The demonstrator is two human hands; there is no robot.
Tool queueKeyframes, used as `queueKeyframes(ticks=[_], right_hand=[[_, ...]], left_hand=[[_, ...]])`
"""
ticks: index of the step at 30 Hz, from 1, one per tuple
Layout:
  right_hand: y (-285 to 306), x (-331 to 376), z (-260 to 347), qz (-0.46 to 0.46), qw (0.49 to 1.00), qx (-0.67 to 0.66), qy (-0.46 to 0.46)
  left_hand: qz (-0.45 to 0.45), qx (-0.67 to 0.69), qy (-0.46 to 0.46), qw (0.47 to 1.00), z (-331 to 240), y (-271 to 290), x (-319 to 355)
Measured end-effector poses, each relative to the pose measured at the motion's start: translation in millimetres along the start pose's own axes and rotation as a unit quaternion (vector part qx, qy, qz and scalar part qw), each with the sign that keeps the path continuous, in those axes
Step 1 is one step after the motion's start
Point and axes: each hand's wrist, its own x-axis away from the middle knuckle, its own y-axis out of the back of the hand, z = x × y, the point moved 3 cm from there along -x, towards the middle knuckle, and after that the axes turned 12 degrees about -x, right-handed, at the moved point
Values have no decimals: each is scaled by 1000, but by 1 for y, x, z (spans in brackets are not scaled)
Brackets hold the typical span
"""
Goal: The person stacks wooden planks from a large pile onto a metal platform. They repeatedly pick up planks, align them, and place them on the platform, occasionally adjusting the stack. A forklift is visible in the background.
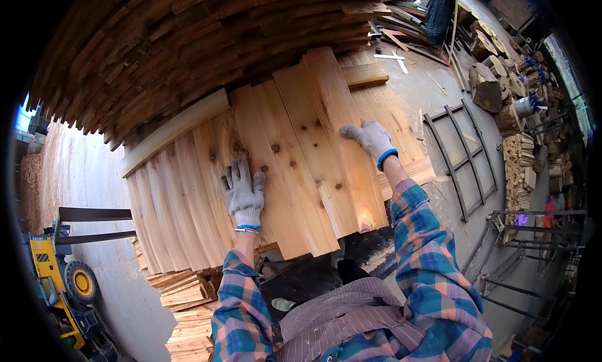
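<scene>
Nearest us: striped apron point(338, 318), checked sleeves, both arms reaching out over the boards point(301, 155), which lie side by side in front of us, near ends uneven. More cut wood point(188, 299) is piled at lower left.

Our left hand point(243, 189), gloved, lies palm down on the boards left of centre, fingers a little spread, gripping nothing; flat contact like that would steady them. Our right hand point(374, 141), also gloved, is at the right edge of the rightmost upper board, thumb spread wide over the face. Can't tell if its other fingers hook the edge; that placement would suit lining a board up sideways.

At the far ends, a long wood strip point(179, 130) lies across the left boards, a short wood block point(365, 75) at right. Both look like spacers, probably to keep layers apart.

Beyond: a big timber stack point(207, 48) ahead, a metal frame point(461, 155) flat on the floor at right, a yellow machine point(50, 268) far left, logs point(486, 86) far right.
</scene>
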Motion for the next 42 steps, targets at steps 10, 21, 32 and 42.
queueKeyframes(ticks=[10,21,32,42], right_hand=[[11,10,33,7,984,177,-26],[30,-28,-23,0,994,106,0],[11,21,4,-32,985,169,7],[-13,8,35,17,983,182,5]], left_hand=[[-18,-4,-18,1000,-5,2,0],[5,-59,-14,998,-7,3,2],[-9,-50,-7,999,-8,9,2],[-5,-39,-18,999,-5,-3,1]])
